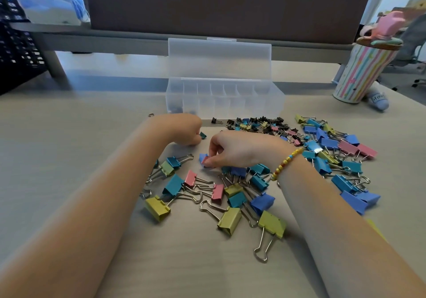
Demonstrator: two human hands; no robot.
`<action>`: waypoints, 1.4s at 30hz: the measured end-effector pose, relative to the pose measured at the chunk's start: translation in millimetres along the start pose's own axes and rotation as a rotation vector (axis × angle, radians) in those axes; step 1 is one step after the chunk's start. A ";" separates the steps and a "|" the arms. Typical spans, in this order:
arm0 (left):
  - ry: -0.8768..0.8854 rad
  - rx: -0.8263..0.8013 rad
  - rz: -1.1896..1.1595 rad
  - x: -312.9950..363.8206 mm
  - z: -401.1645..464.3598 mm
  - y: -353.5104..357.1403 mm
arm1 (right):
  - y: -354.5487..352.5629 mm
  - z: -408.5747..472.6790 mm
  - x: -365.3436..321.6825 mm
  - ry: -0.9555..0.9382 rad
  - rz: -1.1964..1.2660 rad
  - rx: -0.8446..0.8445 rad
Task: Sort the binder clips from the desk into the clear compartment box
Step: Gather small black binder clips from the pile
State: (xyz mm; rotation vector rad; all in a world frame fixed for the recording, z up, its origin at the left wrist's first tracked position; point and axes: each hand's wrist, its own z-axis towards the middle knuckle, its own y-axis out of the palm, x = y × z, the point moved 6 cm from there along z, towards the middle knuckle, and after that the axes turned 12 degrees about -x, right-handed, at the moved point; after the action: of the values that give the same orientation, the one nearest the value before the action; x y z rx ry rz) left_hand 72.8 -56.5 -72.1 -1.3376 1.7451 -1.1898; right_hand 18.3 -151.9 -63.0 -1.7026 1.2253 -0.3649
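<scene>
Clear plastic compartment box (224,97) stands open at the desk's (69,136) far side, a few dark clips in its leftmost cell. Colourful metal binder clips (230,196) sprawl before it, large ones nearest me, tiny black ones (260,125) by the box. My left hand (184,129) pinches a small teal clip (202,135); my right hand (232,151) pinches a small blue clip (203,158).

The desk (69,159) bears scattered binder clips (230,196), compartment box (224,99), striped cup (359,72).
</scene>
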 end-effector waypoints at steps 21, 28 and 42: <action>0.384 0.114 -1.922 4.5 -2.0 -12.5 | -12.7 11.5 54.8 -0.263 1.722 0.224; 0.240 0.119 -1.457 10.5 -0.1 -7.5 | -21.1 0.1 48.1 0.082 0.525 0.226; 0.161 0.094 -1.027 8.9 -3.7 -6.4 | -9.9 -2.9 26.8 0.128 0.001 0.062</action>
State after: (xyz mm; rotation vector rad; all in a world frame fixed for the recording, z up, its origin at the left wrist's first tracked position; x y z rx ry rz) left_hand 69.6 -64.5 -64.4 -2.2167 1.0190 -1.9039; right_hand 33.8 -175.9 -60.9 -1.6461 1.2940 -0.5125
